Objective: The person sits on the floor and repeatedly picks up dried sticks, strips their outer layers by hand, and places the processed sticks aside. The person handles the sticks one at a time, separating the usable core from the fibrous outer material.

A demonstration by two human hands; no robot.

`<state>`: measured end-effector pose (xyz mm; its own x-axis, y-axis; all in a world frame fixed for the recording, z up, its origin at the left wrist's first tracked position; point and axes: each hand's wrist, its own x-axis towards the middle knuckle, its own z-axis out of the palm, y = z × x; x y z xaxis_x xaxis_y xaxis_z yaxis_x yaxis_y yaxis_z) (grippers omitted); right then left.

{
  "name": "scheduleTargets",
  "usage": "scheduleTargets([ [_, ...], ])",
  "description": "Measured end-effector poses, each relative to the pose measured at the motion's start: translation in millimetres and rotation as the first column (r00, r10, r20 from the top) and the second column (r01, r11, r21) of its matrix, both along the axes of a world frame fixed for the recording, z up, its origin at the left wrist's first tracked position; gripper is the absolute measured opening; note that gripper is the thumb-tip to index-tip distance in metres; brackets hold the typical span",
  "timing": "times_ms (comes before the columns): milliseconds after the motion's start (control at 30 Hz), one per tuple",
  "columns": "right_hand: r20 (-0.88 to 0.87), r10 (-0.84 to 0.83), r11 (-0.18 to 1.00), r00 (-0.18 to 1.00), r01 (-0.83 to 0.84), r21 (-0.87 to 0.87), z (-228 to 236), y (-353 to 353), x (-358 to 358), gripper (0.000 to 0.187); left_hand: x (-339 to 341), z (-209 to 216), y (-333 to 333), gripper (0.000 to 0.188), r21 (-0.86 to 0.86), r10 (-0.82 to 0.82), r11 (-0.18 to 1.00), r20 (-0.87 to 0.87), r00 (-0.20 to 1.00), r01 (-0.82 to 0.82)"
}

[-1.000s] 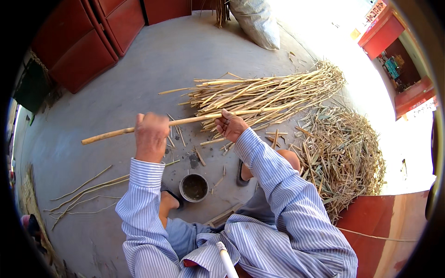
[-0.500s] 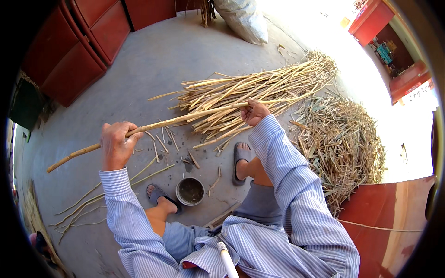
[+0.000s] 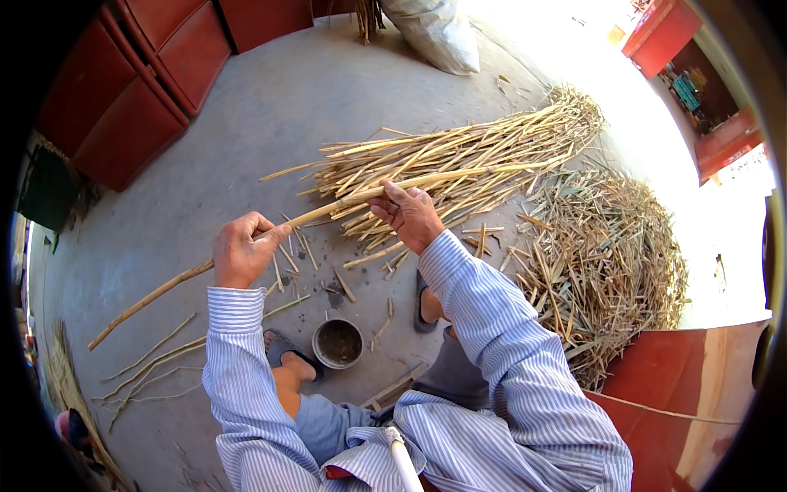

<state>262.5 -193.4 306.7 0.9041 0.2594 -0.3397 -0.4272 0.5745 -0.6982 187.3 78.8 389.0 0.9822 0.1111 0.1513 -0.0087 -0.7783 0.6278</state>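
Note:
A long, tan, slightly bent dry stalk [image 3: 156,300] slants across in front of me, its left end lower and free in the air. My left hand [image 3: 244,250] is closed round it near its middle, thumb lying along it. Farther to the right, my right hand [image 3: 407,215] is also closed on it, with the thumb on top and the fingers curled beneath. Past my right hand the stalk runs over a large bundle of similar stalks [image 3: 475,143] on the floor, where its far end is hard to make out.
A heap of dry leaves and husks [image 3: 611,246] lies at the right. Between my sandalled feet stands a round bowl [image 3: 338,343] with dark contents. Thin stalks [image 3: 156,366] lie at left. Red furniture [image 3: 131,123] and a white sack [image 3: 434,37] stand behind. A cigarette [image 3: 403,463] shows at the bottom.
My left hand has moved right, my right hand left and a little nearer me, so they are closer together. The stalk's left end has dipped.

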Motion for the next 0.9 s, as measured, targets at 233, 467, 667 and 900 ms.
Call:
scheduleTargets([
  [233,-0.02,0.078,0.99,0.997,-0.08,-0.117,-7,10,-14,0.022,-3,11,0,0.027,0.194,0.001,0.981,0.16,0.987,-0.033],
  [467,-0.308,-0.641,0.741,0.703,0.671,-0.008,-26,-114,48,0.032,-5,24,12,0.027,0.295,0.022,0.952,0.194,0.981,-0.079],
  [667,-0.559,-0.332,0.943,0.76,0.284,-0.174,-28,-135,55,0.047,-27,59,19,0.027,0.344,0.04,0.933,0.192,0.981,-0.105],
  [900,-0.542,-0.294,0.956,0.787,0.227,-0.187,-49,-146,55,0.029,-56,80,49,0.026,0.273,0.178,0.934,0.206,0.962,-0.231],
])
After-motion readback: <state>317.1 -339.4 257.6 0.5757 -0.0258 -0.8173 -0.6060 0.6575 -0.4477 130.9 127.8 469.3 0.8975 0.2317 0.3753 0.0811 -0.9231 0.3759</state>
